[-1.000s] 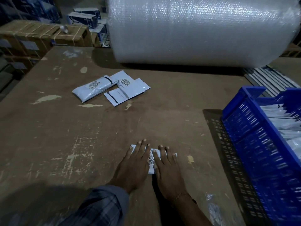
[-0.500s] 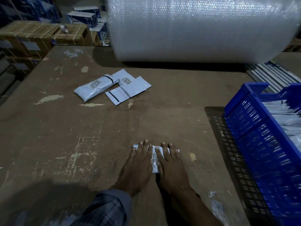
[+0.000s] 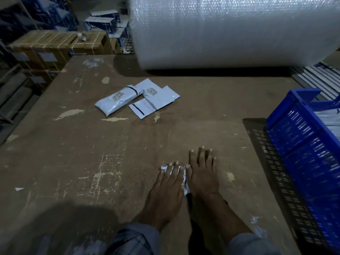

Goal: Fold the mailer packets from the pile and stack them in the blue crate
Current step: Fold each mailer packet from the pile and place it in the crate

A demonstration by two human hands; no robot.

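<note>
A small white mailer packet [image 3: 184,179] lies on the brown table near the front, mostly hidden under my hands. My left hand [image 3: 166,188] presses flat on its left part with straight fingers. My right hand [image 3: 203,173] lies flat over its right part, fingers straight and reaching past it. Farther back, the pile holds a rolled grey packet [image 3: 117,101] and flat packets [image 3: 156,100] with barcode labels. The blue crate [image 3: 309,142] stands at the right with folded packets [image 3: 331,120] inside.
A huge roll of bubble wrap [image 3: 230,30] lies across the table's back. Strapped cardboard boxes [image 3: 55,46] stand beyond the left edge. A dark perforated panel [image 3: 274,173] lies beside the crate. The brown table [image 3: 73,153] is scuffed.
My right hand has slid forward over the packet, so its fingertips are ahead of the left hand's. The left hand still presses in place. The view has tilted slightly.
</note>
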